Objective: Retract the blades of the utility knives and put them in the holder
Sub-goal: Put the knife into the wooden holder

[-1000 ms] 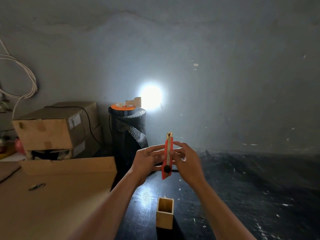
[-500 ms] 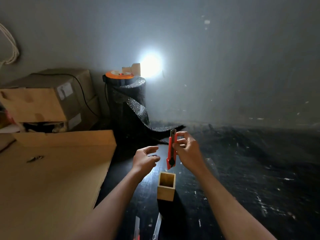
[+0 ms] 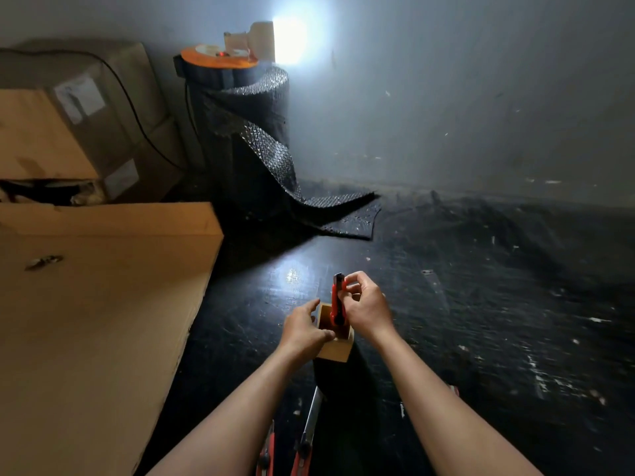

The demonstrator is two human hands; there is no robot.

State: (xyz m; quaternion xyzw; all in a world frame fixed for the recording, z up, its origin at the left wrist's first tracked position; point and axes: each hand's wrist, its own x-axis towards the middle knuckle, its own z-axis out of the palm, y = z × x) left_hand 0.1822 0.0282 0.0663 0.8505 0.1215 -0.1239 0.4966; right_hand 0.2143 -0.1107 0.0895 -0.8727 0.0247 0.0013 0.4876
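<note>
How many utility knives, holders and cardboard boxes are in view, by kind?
Utility knives: 3, one red knife held by the right hand over the wooden holder, two more lying on the dark table near the bottom edge.
Wooden holders: 1, steadied by the left hand.
Cardboard boxes: 3.
Total: 7

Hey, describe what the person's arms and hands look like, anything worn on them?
Both forearms are bare right down to the bottom of the picture: no sleeves show. The left hand and the right hand wear no gloves, and no watch, ring or bracelet is visible in this dim light.
</note>
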